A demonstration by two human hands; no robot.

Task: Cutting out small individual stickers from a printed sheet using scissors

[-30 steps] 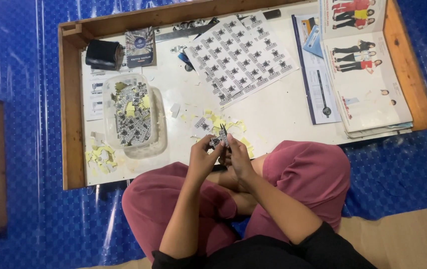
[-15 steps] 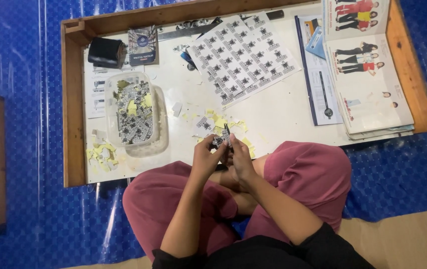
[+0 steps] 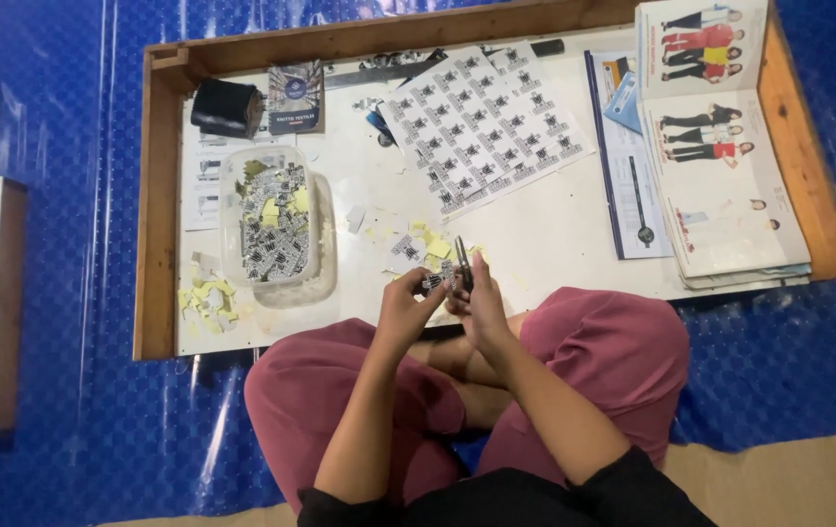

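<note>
I sit cross-legged at a low white board with a wooden rim (image 3: 156, 195). My right hand (image 3: 481, 303) grips a pair of dark scissors (image 3: 462, 262), blades pointing away from me. My left hand (image 3: 406, 310) pinches a small printed paper piece (image 3: 432, 283) right beside the blades. Both hands hover over the board's near edge, above my knees. Small cut labels and yellow scraps (image 3: 428, 244) lie just beyond my hands.
A clear plastic tub (image 3: 271, 226) holds several cut labels. A large sheet of printed labels (image 3: 481, 125) lies further back. Catalogues with clothing photos (image 3: 720, 146) are stacked at right. A dark box (image 3: 225, 107) and a booklet (image 3: 296, 98) sit at the far left. Blue tarp (image 3: 66, 342) surrounds everything.
My hands stay together at the board's near edge; the scissors have tipped slightly and the paper piece has shifted between my fingers.
</note>
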